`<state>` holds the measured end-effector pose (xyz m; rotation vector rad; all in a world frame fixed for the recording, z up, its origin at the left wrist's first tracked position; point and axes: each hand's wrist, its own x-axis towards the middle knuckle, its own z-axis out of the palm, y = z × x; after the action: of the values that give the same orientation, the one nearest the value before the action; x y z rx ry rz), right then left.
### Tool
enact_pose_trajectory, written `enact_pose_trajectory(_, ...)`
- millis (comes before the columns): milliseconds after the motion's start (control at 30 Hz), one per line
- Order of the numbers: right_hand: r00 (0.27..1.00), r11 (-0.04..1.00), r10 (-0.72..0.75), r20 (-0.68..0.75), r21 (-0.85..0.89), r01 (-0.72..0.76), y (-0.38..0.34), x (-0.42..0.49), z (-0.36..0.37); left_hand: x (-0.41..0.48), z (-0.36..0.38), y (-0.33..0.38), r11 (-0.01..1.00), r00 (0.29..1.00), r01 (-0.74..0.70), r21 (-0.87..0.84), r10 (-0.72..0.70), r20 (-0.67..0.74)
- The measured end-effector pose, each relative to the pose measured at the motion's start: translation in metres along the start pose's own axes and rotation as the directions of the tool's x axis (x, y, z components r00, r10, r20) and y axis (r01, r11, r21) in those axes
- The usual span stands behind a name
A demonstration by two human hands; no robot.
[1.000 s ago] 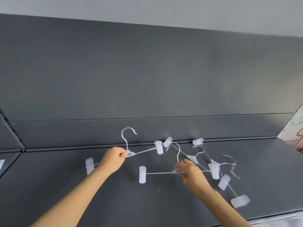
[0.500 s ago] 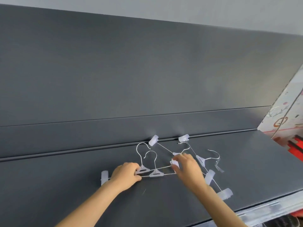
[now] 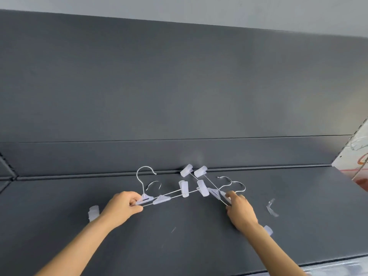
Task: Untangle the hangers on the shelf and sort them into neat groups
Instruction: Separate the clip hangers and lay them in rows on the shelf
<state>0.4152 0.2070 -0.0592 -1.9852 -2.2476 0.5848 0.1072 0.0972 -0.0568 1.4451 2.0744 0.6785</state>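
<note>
Shelf: a dark grey shelf (image 3: 179,246) with a matching back panel (image 3: 179,86) behind it
Left hand: the left hand (image 3: 121,208) is closed on the wire bars of two clip hangers (image 3: 171,195), pinching them just beside their plastic centre pieces
Left pair: the two hangers lie side by side, bars running up and to the right, their hooks (image 3: 146,172) pointing toward the back panel; the clips at the right ends sit close together near the middle of the shelf, and one clip (image 3: 93,211) shows left of the wrist
Right hand: the right hand (image 3: 240,211) is curled over a second pair of hangers (image 3: 211,186), fingers pressed on the bars near the centre pieces; I cannot tell whether it grips them fully or only presses them down
Right pair: these bars slant up and to the left, their far clips (image 3: 194,171) touching the foot of the back panel; their hooks curve out to the right
Meeting point: the clip ends of the left pair touch or cross the bars of the right pair
Loose bit: a small clear plastic piece (image 3: 271,206) lies apart on the shelf, right of the right hand
Edge: a white patterned box (image 3: 356,156) shows at the far right
</note>
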Motion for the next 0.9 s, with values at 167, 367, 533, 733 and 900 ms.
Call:
enact_pose_trajectory(167,0.994,0.992,-0.11,-0.005,0.069,0.11,-0.006,-0.006,0.007,-0.034,-0.015,0.0,0.998,0.992,0.057,-0.024,-0.059,-0.108)
enact_pose_trajectory(367,0.958,0.952,-0.283,-0.036,0.114,0.285,-0.039,-0.018,0.011,-0.082,-0.041,-0.015,0.991,0.959,0.117,-0.065,-0.13,-0.251)
enact_pose_trajectory(533,0.907,0.899,-0.42,-0.031,0.126,0.42,-0.088,-0.039,0.02,-0.121,-0.07,-0.041,0.985,0.931,0.147,-0.089,-0.168,-0.325)
enact_pose_trajectory(733,0.862,0.853,-0.505,-0.034,0.133,0.505,-0.162,-0.071,0.042,-0.178,-0.12,-0.09,0.974,0.881,0.189,-0.122,-0.223,-0.417)
enact_pose_trajectory(900,0.815,0.804,-0.577,-0.052,0.138,0.578,-0.251,-0.118,0.076,-0.24,-0.181,-0.156,0.967,0.844,0.222,-0.129,-0.256,-0.472)
